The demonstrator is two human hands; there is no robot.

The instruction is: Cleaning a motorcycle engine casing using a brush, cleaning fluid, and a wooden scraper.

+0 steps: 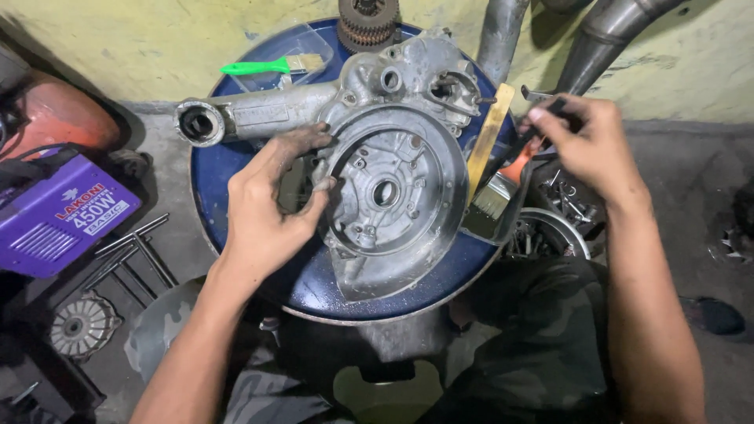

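Left hand (271, 208) spread, fingertips gripping aluminium engine casing (393, 180) atop blue drum lid (236, 235). Right hand (585, 141) pinched round small dark tool (550, 106), just above paintbrush (499, 188).

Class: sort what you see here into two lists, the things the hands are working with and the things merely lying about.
In use:
left hand steadying the grey cast-metal engine casing
right hand gripping a dark slim tool
round blue drum top

Lying about:
green-handled paintbrush
purple box-shaped machine
rusty gear cluster
steel T-handle wrenches
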